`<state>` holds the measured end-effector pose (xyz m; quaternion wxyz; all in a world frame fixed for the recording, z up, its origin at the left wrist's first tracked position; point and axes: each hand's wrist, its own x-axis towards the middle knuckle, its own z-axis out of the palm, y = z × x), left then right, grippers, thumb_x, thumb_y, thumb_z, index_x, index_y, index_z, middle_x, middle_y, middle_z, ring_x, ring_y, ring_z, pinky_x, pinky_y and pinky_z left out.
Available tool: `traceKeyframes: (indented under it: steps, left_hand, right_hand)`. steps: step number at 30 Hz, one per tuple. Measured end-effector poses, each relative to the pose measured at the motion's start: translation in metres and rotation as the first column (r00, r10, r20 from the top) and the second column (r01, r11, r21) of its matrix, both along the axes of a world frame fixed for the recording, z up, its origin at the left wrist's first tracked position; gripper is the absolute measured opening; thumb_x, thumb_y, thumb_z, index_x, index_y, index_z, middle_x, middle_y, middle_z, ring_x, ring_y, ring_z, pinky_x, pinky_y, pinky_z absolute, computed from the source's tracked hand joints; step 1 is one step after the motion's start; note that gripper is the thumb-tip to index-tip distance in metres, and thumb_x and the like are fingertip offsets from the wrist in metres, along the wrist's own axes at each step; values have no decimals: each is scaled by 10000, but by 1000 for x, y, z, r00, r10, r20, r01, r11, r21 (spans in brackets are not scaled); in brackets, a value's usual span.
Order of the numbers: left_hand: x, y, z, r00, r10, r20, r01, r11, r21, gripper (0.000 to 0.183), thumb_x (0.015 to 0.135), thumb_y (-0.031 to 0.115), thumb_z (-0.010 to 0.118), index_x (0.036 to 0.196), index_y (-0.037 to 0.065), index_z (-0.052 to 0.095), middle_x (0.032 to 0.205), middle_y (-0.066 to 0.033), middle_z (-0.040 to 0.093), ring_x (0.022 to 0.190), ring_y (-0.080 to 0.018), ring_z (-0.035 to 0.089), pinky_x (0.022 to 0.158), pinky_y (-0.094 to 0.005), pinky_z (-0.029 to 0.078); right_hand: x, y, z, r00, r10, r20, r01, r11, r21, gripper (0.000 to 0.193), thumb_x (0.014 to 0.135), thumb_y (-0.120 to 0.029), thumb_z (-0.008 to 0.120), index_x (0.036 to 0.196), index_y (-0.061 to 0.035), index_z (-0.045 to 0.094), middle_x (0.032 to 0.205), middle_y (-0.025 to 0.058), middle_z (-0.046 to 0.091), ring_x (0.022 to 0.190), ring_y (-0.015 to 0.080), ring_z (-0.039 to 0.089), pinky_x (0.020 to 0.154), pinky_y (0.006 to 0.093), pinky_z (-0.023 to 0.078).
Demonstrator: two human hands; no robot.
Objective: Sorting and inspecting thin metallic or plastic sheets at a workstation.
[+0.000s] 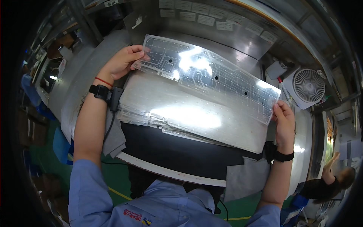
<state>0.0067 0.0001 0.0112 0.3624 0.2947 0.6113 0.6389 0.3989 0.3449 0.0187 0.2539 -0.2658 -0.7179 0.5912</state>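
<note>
Between my hands a clear flexible circuit sheet (230, 81), printed with thin silvery traces and dots, is held up and tilted, with bright glare on it. My left hand (126, 62) pinches its left end between thumb and fingers. At the other end, my right hand (283, 115) grips the lower right corner. Below it lies a stack of similar translucent sheets (181, 104), their left and front edges uneven. The stack rests on a black mat (170, 155) at the front of the bench.
Grey cloths (245, 181) hang over the front edge, one at each side. A white fan (308, 89) stands at the back right, beside a small white box (278, 70). Paper labels (206, 19) line the metal back panel. Another person (332, 183) is at the far right.
</note>
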Motion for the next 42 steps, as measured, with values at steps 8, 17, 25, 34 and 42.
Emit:
traceKeyframes:
  steps: [8, 17, 25, 34, 42]
  left_hand:
    - [6, 4, 3, 998, 36, -42, -38, 997, -66, 253, 949, 170, 528, 1162, 37, 564, 897, -5, 636, 641, -25, 507, 536, -143, 372]
    - [4, 4, 1, 997, 47, -58, -52, 996, -78, 262, 961, 189, 496, 1167, 40, 560, 875, 26, 605, 656, -20, 477, 545, -160, 353]
    - [-4, -1, -2, 997, 23, -79, -23, 1000, 0, 222, 950, 190, 524, 1134, 78, 574, 923, 36, 598, 709, -27, 488, 601, -168, 376]
    - [-6, 0, -7, 992, 85, -93, -72, 988, 137, 201, 916, 65, 541, 1094, 7, 613, 1224, -63, 579, 1054, -150, 578, 912, -261, 468]
    - [5, 1, 3, 985, 118, -130, -117, 993, 14, 310, 934, 46, 491, 1231, -13, 552, 1192, -92, 601, 1011, -156, 601, 893, -276, 482]
  right_hand:
    - [2, 2, 1, 998, -34, -44, 32, 999, -24, 148, 937, -154, 553, 964, -28, 625, 761, -35, 576, 657, 41, 486, 616, 184, 381]
    - [1, -4, 6, 993, -38, -112, 33, 999, -40, 146, 944, -166, 542, 913, -44, 617, 719, -35, 570, 607, 38, 484, 572, 181, 375]
    - [6, 4, 5, 981, 22, -195, -26, 999, -20, 170, 959, -181, 522, 937, -28, 594, 696, -20, 560, 574, 48, 472, 541, 189, 377]
    - [5, -5, 6, 952, -24, -307, 18, 1000, -23, 181, 952, -133, 520, 1066, 5, 551, 1051, 143, 649, 799, 136, 650, 599, 206, 457]
    - [0, -8, 6, 988, -12, -156, 34, 990, 139, 315, 892, -44, 589, 1200, 13, 561, 992, 53, 613, 785, 94, 592, 616, 205, 439]
